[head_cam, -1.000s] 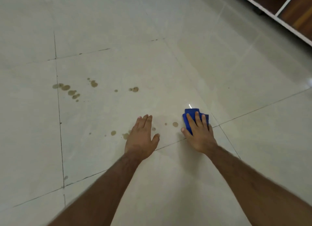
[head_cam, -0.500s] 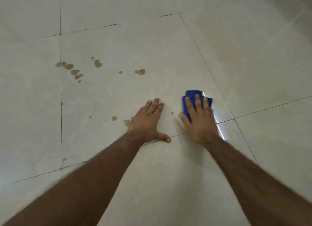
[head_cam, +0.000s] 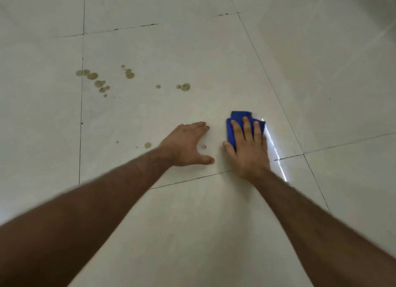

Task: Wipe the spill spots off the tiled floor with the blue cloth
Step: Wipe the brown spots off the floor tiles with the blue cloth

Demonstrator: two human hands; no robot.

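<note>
Blue cloth [head_cam: 237, 119] is folded small, flat on the tiled floor [head_cam: 321, 72], pinned under the right hand [head_cam: 248, 145]; fingers straight, pressing down, not gripping. Looks soft and light, likely to bunch or slip on glossy tile, so a flat palm over the middle beats pinching an edge. Left hand [head_cam: 186, 145] is spread on the tile, holding nothing. Brown spots [head_cam: 185, 87] remain further out; one small spot [head_cam: 203, 146] sits between the hands.

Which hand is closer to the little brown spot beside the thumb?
Left. The left hand curves around the small brown spot; the right hand presses the folded blue cloth farther right.
</note>
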